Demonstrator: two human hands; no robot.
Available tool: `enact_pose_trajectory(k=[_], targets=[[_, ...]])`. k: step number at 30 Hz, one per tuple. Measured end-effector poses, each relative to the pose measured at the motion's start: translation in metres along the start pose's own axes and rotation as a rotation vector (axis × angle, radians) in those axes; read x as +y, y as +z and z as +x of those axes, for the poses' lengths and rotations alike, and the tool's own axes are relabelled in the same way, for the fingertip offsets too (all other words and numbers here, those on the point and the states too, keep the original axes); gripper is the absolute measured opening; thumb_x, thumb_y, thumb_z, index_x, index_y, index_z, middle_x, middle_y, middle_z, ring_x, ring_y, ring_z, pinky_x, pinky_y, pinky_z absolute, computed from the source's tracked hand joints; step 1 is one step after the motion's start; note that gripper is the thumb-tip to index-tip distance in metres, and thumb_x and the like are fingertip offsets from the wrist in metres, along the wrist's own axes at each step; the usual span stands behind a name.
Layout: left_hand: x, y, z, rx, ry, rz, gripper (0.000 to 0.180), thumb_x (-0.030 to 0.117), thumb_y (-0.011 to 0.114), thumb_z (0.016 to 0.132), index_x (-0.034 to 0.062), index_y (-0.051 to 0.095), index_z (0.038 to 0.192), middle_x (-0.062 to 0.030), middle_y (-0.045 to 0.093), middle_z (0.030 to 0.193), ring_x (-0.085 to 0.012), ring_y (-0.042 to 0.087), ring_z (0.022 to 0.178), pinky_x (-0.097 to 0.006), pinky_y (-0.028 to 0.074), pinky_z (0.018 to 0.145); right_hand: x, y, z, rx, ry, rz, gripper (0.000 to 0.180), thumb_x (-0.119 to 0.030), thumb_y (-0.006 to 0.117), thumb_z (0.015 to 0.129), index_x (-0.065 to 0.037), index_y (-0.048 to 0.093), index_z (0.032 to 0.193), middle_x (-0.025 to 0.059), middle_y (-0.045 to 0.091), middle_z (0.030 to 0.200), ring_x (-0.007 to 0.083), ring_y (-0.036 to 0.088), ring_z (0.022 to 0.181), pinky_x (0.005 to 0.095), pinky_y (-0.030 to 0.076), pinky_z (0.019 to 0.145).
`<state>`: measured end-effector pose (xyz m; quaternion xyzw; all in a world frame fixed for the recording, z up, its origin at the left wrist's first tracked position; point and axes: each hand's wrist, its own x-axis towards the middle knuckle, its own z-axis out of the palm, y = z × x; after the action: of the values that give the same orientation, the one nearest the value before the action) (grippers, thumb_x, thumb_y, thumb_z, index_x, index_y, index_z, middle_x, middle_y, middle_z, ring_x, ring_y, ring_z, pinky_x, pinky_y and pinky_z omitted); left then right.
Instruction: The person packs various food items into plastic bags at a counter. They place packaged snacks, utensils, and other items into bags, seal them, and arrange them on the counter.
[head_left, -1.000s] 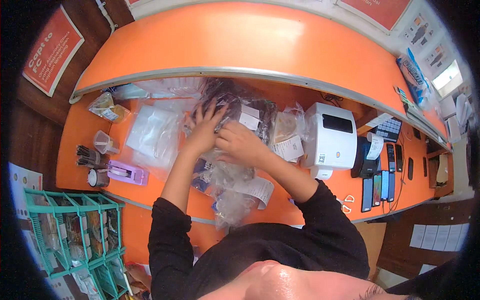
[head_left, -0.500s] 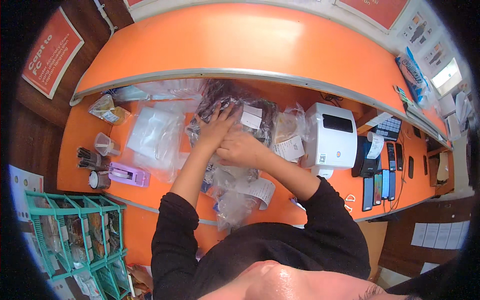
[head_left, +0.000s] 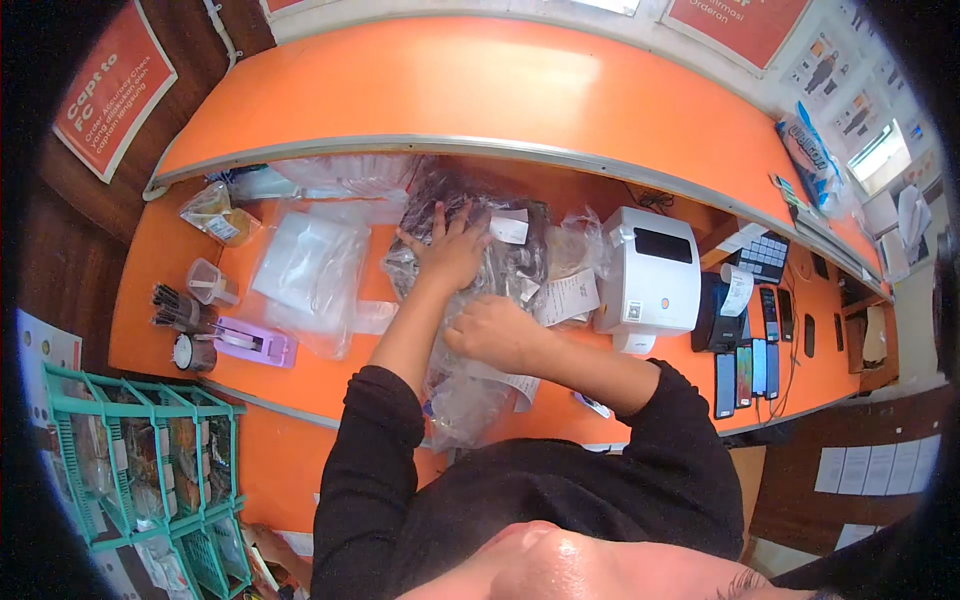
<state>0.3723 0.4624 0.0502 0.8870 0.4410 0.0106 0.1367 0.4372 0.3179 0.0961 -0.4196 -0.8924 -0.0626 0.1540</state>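
My left hand (head_left: pixel 453 252) lies with fingers spread on a package in dark, glossy plastic (head_left: pixel 520 257). A white paper slip (head_left: pixel 509 227) sits on top of that package. Closer to my body, my right hand (head_left: pixel 497 332) is curled closed at the package's near side, over crumpled clear plastic (head_left: pixel 468 405). Whatever its fingers hold, if anything, is hidden. To the right of the package are a small clear bag (head_left: pixel 572 250) and a printed receipt (head_left: pixel 572 297).
A white label printer (head_left: pixel 652 270) and several phones (head_left: pixel 744 378) stand on the right. Leftward are a stack of clear plastic bags (head_left: pixel 305 265), a purple tape dispenser (head_left: pixel 255 343) and a cup of pens (head_left: pixel 178 308). A green rack (head_left: pixel 140 410) holds packets below. An orange shelf (head_left: pixel 440 90) overhangs the counter.
My right hand has drawn back toward my body, away from my left hand, which it was touching. The left hand stays flat on the package. The whole view has shifted slightly.
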Motion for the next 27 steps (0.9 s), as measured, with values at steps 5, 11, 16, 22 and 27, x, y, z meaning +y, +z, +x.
enact_pose_trajectory(k=[5, 11, 16, 22, 27], targets=[[-0.002, 0.006, 0.005, 0.023, -0.02, -0.06, 0.05, 0.046, 0.035, 0.102, 0.0358, 0.035, 0.15, 0.0024, 0.016, 0.164, -0.0355, 0.002, 0.151, -0.086, -0.008, 0.096, -0.019, -0.022, 0.0, -0.2, -0.039, -0.058, 0.008, -0.018, 0.061, 0.074, -0.01, 0.057, 0.072, 0.0033, 0.061, 0.069, 0.0217, 0.065, 0.072, 0.0365, 0.051, 0.067], [-0.023, 0.007, 0.001, 0.067, 0.044, -0.259, 0.061, 0.055, 0.04, 0.098, 0.0328, 0.028, 0.154, -0.004, 0.014, 0.164, -0.0387, 0.002, 0.151, -0.083, -0.009, 0.098, -0.023, -0.023, -0.006, -0.052, -0.178, -0.041, 0.014, -0.022, 0.065, 0.075, -0.009, 0.062, 0.078, 0.0063, 0.064, 0.091, 0.0216, 0.061, 0.096, 0.036, 0.051, 0.077], [-0.038, 0.023, -0.029, 0.272, 0.125, -0.321, 0.069, 0.06, 0.042, 0.096, 0.0295, 0.025, 0.155, -0.0075, 0.011, 0.165, -0.0391, 0.003, 0.151, -0.08, -0.007, 0.102, -0.017, -0.001, -0.026, 0.463, 0.396, 0.228, 0.05, -0.03, 0.071, 0.08, -0.006, 0.058, 0.121, 0.0124, 0.064, 0.106, 0.0308, 0.057, 0.108, 0.045, 0.048, 0.086], [-0.026, 0.016, -0.043, 0.043, 0.056, -0.228, 0.058, 0.054, 0.031, 0.101, 0.0281, 0.032, 0.153, -0.0085, 0.014, 0.164, -0.0384, 0.006, 0.151, -0.077, -0.004, 0.106, -0.035, 0.001, -0.039, -0.179, 0.557, 0.325, 0.067, -0.029, 0.071, 0.082, -0.012, 0.045, 0.142, 0.0139, 0.066, 0.09, 0.0317, 0.065, 0.082, 0.0455, 0.052, 0.074], [-0.052, 0.021, -0.002, 0.069, 0.001, -0.548, 0.057, 0.054, 0.021, 0.103, 0.0263, 0.042, 0.149, -0.0142, 0.026, 0.16, -0.0394, 0.013, 0.149, -0.077, -0.002, 0.107, -0.054, 0.012, -0.065, -0.188, 0.354, 0.26, 0.056, -0.021, 0.067, 0.08, -0.012, 0.054, 0.134, 0.0099, 0.066, 0.084, 0.0302, 0.063, 0.067, 0.0423, 0.052, 0.062]])
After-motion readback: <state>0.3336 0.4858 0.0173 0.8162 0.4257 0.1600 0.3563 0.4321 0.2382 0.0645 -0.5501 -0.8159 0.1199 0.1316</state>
